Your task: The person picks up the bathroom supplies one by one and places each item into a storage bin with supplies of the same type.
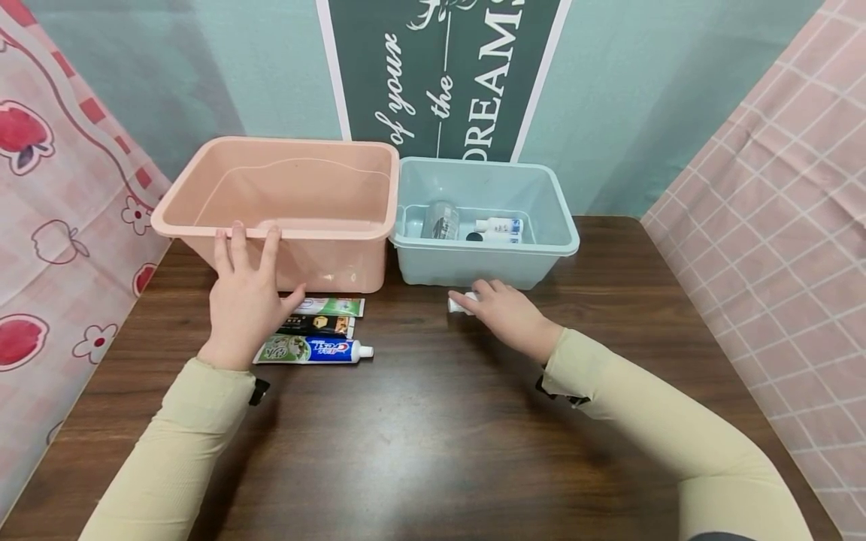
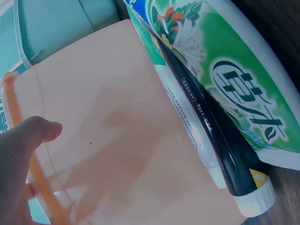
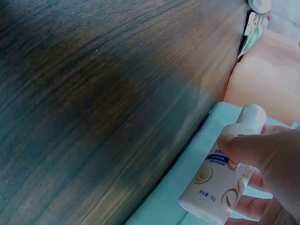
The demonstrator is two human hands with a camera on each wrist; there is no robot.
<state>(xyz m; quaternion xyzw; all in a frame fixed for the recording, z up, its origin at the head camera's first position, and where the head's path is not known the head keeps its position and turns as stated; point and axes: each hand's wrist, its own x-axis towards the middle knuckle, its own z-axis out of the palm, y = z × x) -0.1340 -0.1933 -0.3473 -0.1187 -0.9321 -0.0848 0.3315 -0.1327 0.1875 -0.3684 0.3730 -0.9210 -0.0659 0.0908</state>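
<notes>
My right hand (image 1: 507, 314) grips a small white bottle (image 3: 220, 173) in front of the blue bin (image 1: 473, 263). In the right wrist view the thumb lies across its label below the white cap. My left hand (image 1: 243, 308) is at the pink bin (image 1: 325, 263), its straight fingers reaching up to the front rim. Below that hand three toothpaste tubes lie on the table: a green and white one (image 1: 345, 306), a black one (image 1: 325, 324) and a blue and green one (image 1: 325, 350). My left forearm and hand partly cover them.
Inside the blue bin lie a grey see-through container (image 1: 443, 221) and two small white bottles (image 1: 501, 225). Both bins stand side by side at the back of the dark wooden table (image 1: 419, 443). A printed cloth (image 1: 61, 225) hangs at the left, a checked one (image 1: 791, 188) at the right.
</notes>
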